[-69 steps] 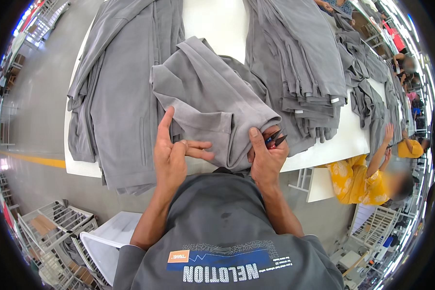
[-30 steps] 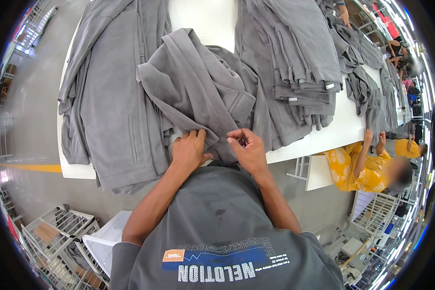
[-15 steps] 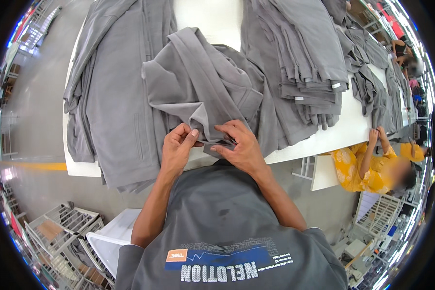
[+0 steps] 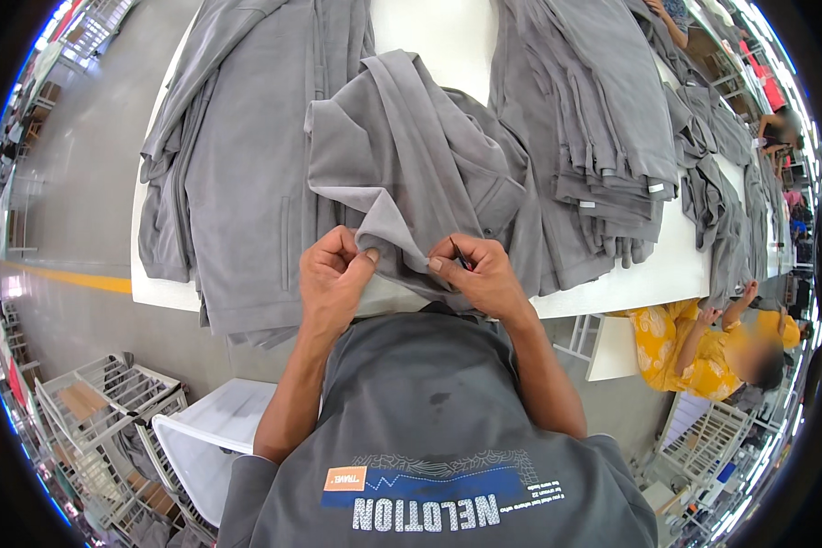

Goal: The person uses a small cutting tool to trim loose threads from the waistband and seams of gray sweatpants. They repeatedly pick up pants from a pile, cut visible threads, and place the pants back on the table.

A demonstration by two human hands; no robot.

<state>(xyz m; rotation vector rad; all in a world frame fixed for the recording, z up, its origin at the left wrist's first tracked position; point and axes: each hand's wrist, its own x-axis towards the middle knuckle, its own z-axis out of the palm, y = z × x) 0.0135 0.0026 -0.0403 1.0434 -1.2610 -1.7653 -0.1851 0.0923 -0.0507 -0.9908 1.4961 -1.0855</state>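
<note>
Both hands pinch the near hem of a grey garment (image 4: pixel 420 173) spread just ahead on the table (image 4: pixel 447 36): left hand (image 4: pixel 333 274) closed on the edge, right hand (image 4: pixel 479 274) gripping cloth plus a small dark tool (image 4: pixel 459 255), stretching the fabric taut between them.

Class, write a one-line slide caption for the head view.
Both hands, left and right, pinch a grey garment's edge over a white table.

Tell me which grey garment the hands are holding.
The crumpled grey garment in the middle, pinched by left hand and right hand; the side stacks lie flat, untouched.
</note>
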